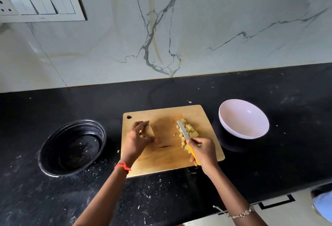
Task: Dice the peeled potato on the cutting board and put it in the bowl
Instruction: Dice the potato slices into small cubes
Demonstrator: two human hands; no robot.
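A wooden cutting board (167, 157) lies on the black counter. My left hand (137, 140) grips an uncut piece of peeled potato (150, 132) at the board's left side. My right hand (203, 151) holds a yellow-handled knife (183, 130), its blade lying against a pile of several potato cubes (189, 130) at the board's right side. A white bowl (243, 119) stands to the right of the board, with nothing inside it.
A round black basin (71, 147) is set in the counter left of the board. The marble wall rises behind, with a switch panel (39, 5) at upper left. The counter's front edge and a drawer handle (277, 202) lie at lower right.
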